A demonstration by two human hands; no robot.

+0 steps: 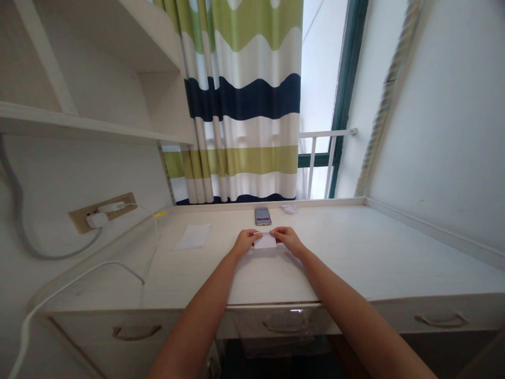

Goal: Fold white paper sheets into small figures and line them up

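A small piece of white paper (265,241) is held a little above the desk between both hands. My left hand (246,241) pinches its left side, with the thumb on the upper edge. On the opposite side, my right hand (289,238) grips the paper the same way. Whether the paper is folded is too small to tell. Just beyond the hands a phone (262,216) lies on the desk with its screen lit. Off to the left rests a stack or sheet of white paper (193,236).
The white desk (374,247) has a raised back rim, where a crumpled clear wrapper (289,209) lies. White cables run along the left side from a wall socket (101,212). A shelf (98,129) overhangs the left. A striped curtain (252,100) hangs behind.
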